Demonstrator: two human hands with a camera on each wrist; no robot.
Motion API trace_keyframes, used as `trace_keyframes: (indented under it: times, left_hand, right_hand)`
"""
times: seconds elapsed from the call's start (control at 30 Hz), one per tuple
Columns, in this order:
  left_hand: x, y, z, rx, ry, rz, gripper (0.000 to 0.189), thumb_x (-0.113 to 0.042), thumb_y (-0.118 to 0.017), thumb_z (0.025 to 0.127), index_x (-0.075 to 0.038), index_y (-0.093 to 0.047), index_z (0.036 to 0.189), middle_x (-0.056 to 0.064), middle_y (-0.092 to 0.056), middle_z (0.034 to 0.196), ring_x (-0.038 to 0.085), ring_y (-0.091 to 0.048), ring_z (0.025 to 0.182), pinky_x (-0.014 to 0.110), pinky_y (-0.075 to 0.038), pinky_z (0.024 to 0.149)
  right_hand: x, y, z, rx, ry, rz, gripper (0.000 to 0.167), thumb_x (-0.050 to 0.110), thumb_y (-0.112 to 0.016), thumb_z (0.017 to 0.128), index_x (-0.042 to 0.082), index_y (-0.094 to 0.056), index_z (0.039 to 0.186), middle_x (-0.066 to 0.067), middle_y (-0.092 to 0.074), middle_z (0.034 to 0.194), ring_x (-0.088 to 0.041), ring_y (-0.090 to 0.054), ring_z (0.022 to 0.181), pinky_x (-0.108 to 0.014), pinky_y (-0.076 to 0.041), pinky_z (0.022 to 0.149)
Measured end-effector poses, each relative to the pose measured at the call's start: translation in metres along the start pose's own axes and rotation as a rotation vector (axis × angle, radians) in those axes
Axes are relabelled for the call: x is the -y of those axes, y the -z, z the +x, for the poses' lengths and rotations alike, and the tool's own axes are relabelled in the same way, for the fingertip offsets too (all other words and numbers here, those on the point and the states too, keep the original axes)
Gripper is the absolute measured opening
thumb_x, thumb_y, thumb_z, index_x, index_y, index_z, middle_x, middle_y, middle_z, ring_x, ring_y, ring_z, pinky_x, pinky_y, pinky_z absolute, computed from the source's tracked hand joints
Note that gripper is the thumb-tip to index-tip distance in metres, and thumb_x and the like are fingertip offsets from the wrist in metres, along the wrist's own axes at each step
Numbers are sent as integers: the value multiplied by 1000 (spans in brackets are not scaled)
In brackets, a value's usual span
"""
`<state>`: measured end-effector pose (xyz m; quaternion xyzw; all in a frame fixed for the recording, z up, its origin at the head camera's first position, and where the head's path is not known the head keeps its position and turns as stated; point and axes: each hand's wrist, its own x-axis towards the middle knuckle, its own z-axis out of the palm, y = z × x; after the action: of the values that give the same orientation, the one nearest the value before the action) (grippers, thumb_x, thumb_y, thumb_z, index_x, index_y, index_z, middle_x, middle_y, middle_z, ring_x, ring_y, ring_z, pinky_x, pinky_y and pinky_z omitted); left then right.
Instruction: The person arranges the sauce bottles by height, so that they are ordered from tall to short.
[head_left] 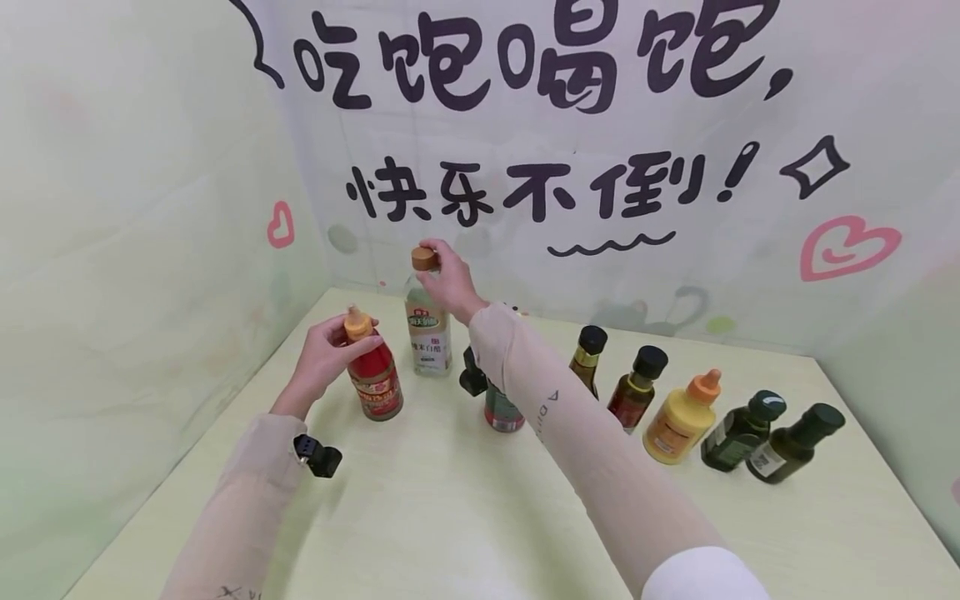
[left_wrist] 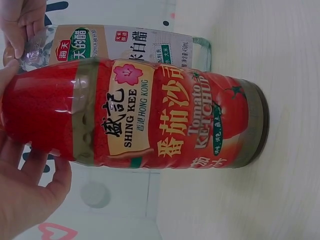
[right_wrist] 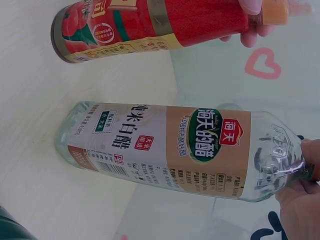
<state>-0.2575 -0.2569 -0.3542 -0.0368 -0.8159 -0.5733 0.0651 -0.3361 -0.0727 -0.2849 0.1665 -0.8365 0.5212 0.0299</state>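
My left hand (head_left: 322, 357) grips a red tomato ketchup bottle (head_left: 377, 377) round its neck, just under the orange nozzle cap. The bottle leans a little, its base at the tabletop. Just behind and to the right, my right hand (head_left: 452, 282) holds a clear glass white vinegar bottle (head_left: 429, 333) by its brown cap (head_left: 424, 259). The vinegar bottle (right_wrist: 160, 150) shows its tan and white label in the right wrist view. In the left wrist view the ketchup bottle (left_wrist: 140, 115) covers part of the vinegar bottle (left_wrist: 125, 47).
Partly hidden by my right forearm, a green and red container (head_left: 504, 410) stands mid-table. Along the right stand dark-capped sauce bottles (head_left: 633, 387), a yellow squeeze bottle (head_left: 678, 423) and two dark green bottles (head_left: 795, 446). A printed cloth wall (head_left: 525, 275) rises behind the table.
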Motion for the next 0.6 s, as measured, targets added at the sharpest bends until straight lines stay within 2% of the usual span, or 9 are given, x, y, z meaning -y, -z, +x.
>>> trace_keyframes:
  times: [0.43,0.6]
  left_hand:
    - [1,-1,0,-6,4,-15,47,-33,-67,78,-6,-55,115,13,-54,116,20,-52,99,34,-45,82]
    - [0,-2,0,-11,10,-7,46,-32,-66,79,-6,-55,115,12,-54,116,22,-50,101,37,-44,84]
  right_hand:
    - [3,6,0,18,-5,19,50,2,-59,83,10,-41,129,-7,-47,126,-20,-45,113,-27,-37,93]
    - [6,11,-1,30,12,23,49,4,-59,83,8,-41,129,-8,-48,126,-19,-45,114,-26,-36,94]
